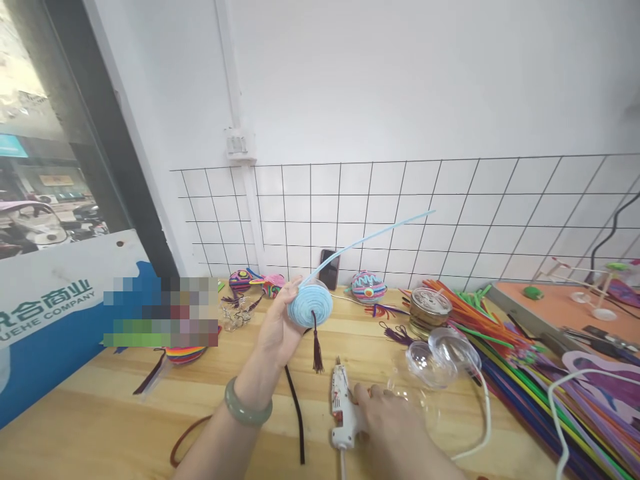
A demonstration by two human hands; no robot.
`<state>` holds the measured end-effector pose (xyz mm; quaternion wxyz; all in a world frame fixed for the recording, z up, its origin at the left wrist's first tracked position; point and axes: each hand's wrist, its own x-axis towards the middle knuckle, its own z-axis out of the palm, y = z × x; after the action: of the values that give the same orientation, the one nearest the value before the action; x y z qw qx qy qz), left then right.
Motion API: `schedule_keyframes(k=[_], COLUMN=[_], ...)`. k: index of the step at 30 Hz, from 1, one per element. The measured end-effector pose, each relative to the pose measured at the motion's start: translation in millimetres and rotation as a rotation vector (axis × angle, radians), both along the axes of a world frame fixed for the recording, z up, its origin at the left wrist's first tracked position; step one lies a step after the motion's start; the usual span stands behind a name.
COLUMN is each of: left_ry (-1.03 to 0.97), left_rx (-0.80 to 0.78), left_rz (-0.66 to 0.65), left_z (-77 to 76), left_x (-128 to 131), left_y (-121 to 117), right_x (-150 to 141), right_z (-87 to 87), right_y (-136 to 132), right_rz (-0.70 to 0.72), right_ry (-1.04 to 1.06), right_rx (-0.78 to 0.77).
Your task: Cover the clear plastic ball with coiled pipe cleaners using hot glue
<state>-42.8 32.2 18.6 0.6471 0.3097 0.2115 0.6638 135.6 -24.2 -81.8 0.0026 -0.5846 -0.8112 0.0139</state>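
My left hand [280, 327] is raised over the table, its fingers closed round a pipe-cleaner ornament [310, 303]. Light blue pipe cleaner is wound in a spiral over its rounded face. One loose end of the pipe cleaner [375, 235] sticks up to the right. A dark tassel [317, 353] hangs from the spiral's centre. Lower right, my right hand [395, 427] is round the handle of a white glue gun [341, 400], which lies on the table with its nozzle pointing away. My palm and fingers hide most of the handle.
Clear plastic half-shells [431, 363] lie right of the glue gun, near a round tin [430, 310]. Bundled coloured pipe cleaners [515, 400] run along the right. Finished striped ornaments [369, 287] and a phone [329, 269] stand by the wire grid. A black strip [296, 413] lies in front.
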Motion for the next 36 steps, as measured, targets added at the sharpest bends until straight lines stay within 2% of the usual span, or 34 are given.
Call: schedule_keyframes(k=[3,7,8,10,15,19,23,28,33,36], left_ry=[0.014,0.029,0.038,0.067,0.142,0.221,0.252,0.29,0.312,0.332], left_rx=[0.028,0.068,0.074,0.09,0.153,0.237,0.263,0.298,0.354,0.371], left_rz=[0.025,0.073,0.087,0.125,0.183,0.191,0.178,0.167,0.144,0.146], left_z=[-1.6,-2.0,-1.9,-2.1,-5.8,-10.3,-12.0,-10.7,-10.9,-10.4], left_x=[-2.0,-6.8,-8.4,-11.6,-16.4,-13.8,-8.6,-3.4,-1.1,-0.5], left_y=[2.6,5.2,5.6,6.4,10.2,11.1,8.5,4.5,1.3,-0.5], right_x=[3.6,20.4,27.4,43.5,76.7,78.9,70.6,66.0,63.5,61.1], right_z=[13.7,44.7,53.7,70.5,96.6,104.9,108.4,106.3,105.5,106.9], right_y=[1.9,4.4,4.8,5.1,-2.1,-13.8,-20.1,-21.7,-23.3,-26.0], right_rz=[-0.016,0.0,0.026,0.077,0.029,0.039,0.09,0.056,0.103,0.062], right_ry=[0.04,0.146,0.205,0.488,0.821,1.055,1.048,1.087,1.128,1.166], right_rx=[-0.033,-0.083,-0.095,-0.175,-0.209,-0.209,-0.152,-0.117,-0.186,-0.164])
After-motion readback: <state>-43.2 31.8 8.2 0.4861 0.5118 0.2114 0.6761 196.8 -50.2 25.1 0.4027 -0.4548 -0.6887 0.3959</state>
